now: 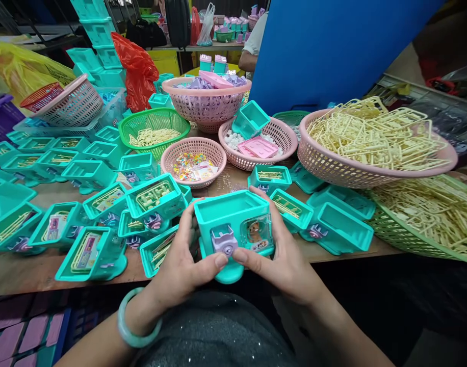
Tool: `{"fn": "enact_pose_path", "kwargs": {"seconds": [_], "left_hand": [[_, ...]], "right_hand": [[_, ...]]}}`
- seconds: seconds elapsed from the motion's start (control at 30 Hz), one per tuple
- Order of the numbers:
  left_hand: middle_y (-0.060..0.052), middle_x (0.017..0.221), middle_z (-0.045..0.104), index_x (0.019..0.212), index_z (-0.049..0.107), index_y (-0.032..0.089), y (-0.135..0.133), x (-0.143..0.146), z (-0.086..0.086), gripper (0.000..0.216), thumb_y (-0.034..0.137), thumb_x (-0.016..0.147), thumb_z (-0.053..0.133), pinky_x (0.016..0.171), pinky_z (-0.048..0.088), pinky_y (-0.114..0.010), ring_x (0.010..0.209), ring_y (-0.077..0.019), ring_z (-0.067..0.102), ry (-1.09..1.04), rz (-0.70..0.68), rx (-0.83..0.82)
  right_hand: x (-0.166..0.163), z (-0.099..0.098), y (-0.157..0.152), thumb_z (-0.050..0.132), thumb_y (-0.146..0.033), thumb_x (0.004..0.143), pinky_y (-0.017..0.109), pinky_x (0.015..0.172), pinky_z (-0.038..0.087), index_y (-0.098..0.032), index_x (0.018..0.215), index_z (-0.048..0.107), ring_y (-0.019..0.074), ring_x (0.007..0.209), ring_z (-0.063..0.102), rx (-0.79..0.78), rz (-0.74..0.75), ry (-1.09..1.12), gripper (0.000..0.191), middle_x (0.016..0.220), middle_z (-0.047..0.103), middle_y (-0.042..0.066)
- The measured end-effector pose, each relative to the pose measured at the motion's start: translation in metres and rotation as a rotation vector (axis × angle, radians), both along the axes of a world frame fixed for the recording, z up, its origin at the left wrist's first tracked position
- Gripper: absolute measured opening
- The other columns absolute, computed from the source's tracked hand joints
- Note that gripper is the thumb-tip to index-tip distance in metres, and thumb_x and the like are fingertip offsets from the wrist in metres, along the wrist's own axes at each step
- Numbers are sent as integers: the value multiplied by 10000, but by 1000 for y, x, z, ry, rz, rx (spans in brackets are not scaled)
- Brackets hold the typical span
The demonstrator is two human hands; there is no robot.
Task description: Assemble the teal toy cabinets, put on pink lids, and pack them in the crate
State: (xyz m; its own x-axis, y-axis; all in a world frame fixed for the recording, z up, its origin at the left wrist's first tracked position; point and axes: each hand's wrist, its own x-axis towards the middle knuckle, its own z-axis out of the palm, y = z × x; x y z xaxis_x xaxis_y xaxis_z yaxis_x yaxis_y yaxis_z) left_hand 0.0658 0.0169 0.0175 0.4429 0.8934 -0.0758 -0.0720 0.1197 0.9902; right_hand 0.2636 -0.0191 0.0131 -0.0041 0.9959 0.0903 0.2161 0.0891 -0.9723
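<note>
Between both hands, just above the near desk (pixel 34 270) edge, sits a teal toy box (pixel 233 224). Left hand (pixel 182 267) and right hand (pixel 283 260) grip its sides, thumbs pressing the lilac piece (pixel 223 239) on its front.

Wooden table (pixel 34 270): teal toy boxes (pixel 92 252), baskets (pixel 193 160).

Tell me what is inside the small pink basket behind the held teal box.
Inside the small pink basket, behind the teal box, lies a pile of colourful printed pieces. The pile and near wall hide the basket's floor.
</note>
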Motion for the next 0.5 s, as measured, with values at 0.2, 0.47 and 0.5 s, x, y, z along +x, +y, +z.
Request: {"fn": "enact_pose_path", "kwargs": {"seconds": [0.2, 0.47, 0.5], "left_hand": [[-173, 1510, 531, 1533, 261, 246, -2, -2, -3, 1039, 567, 730, 836, 1157, 466, -567, 1391, -413, 525, 62, 59, 83], [-122, 1618, 413, 1604, 197, 338, -16, -16, -16, 1045, 543, 774, 797, 1199, 402, -612, 1486, -447, 412, 153, -31, 254], [-125, 1612, 419, 1601, 213, 334, -21, -17, -20, 1047, 563, 761, 794, 1205, 383, -633, 1489, -463, 401, 154, -1, 301]], "right_hand": [[-2, 2, 3, 790, -589, 815, 569, 1103, 509, -323, 1611, 214, 356, 1373, 567, 25, 12, -29, 1017, 1567, 474, 160], [-3, -16, -20, 840, -581, 770, 590, 1179, 433, -353, 1640, 95, 364, 1454, 495, 62, 59, 63, 1168, 1616, 429, 146], [-6, -18, -25, 843, -566, 771, 590, 1190, 422, -348, 1643, 83, 367, 1459, 490, 76, 48, 68, 1177, 1616, 433, 148]]}}
